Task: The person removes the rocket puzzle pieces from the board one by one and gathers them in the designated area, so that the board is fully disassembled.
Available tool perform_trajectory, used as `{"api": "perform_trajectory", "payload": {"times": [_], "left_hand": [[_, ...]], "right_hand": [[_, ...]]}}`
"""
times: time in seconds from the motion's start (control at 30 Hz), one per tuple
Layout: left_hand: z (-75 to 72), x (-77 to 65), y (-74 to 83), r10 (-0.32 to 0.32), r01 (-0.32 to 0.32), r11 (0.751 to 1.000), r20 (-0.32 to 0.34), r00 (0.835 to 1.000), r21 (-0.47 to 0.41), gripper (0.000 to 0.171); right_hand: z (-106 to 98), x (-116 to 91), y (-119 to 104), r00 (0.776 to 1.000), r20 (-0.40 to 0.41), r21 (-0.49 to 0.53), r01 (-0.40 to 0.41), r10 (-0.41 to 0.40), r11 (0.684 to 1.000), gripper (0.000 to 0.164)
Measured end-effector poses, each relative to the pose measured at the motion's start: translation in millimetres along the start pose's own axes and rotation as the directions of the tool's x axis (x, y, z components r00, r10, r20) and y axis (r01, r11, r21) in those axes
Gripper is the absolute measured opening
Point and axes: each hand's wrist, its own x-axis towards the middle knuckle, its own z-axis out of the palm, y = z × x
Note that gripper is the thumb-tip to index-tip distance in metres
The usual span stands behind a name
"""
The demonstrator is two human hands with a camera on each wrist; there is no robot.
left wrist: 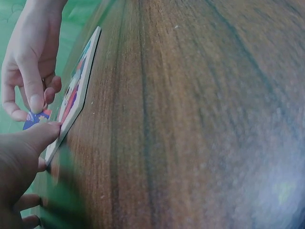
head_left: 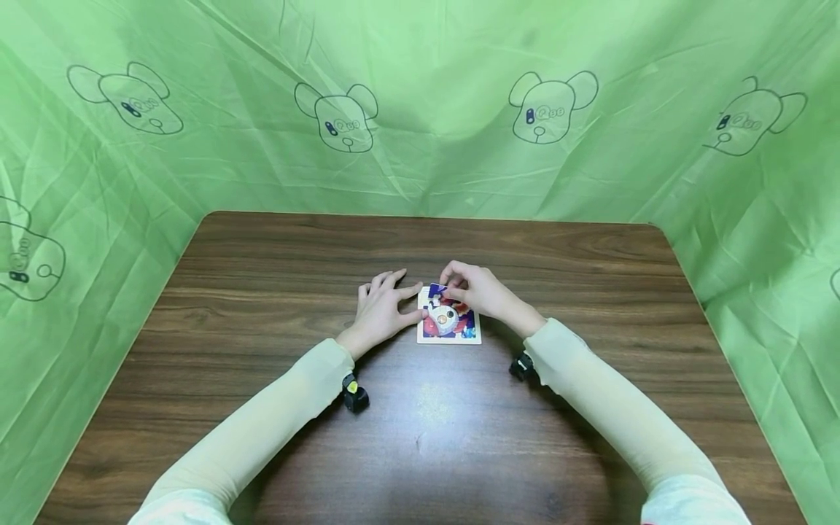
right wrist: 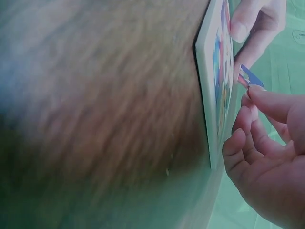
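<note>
Head view: the right hand (head_left: 482, 292) pinches a small blue puzzle piece (head_left: 434, 292) between thumb and forefinger — it juts out leftward from the fingertips. The illustrated puzzle board (head_left: 453, 340) lies on the wooden table (head_left: 295, 262) between both hands, partly under the right. The left hand (head_left: 382, 306) — fingers spread, clasping nothing — touches the board's side nearest it.
</note>
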Motion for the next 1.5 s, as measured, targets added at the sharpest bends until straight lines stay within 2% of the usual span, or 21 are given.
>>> {"api": "perform_trajectory", "payload": {"times": [0.23,0.4,0.9,1.2,1.5], "left_hand": [[2.2,-0.5,-2.4,0.002,-0.002,1.000,-0.005,1.000,0.001,0.066],[2.9,-1.7,-3.6,0.005,-0.005,1.000,-0.010,1.000,-0.014,0.066],[4.5,-0.7,-5.1,0.016,-0.017,1.000,-0.020,1.000,-0.022,0.065],[4.2,-0.9,-4.2,0.015,-0.015,1.000,-0.015,1.000,-0.022,0.066],[3.8,-1.7,-4.3,0.021,-0.021,1.000,-0.005,1.000,-0.013,0.067]], "right_hand": [[-14,-13,4,1.000,-0.018,0.003,0.003,-0.003,1.000,0.010],[-26,-23,10,0.999,-0.042,0.003,-0.026,0.026,1.000,0.008],[-64,-50,46,0.988,-0.125,0.030,-0.085,0.088,0.996,0.009],[-81,-59,74,0.986,-0.112,0.017,-0.120,0.121,0.993,0.009],[-87,-59,90,0.983,-0.109,-0.004,-0.149,0.148,0.989,0.012]]}}
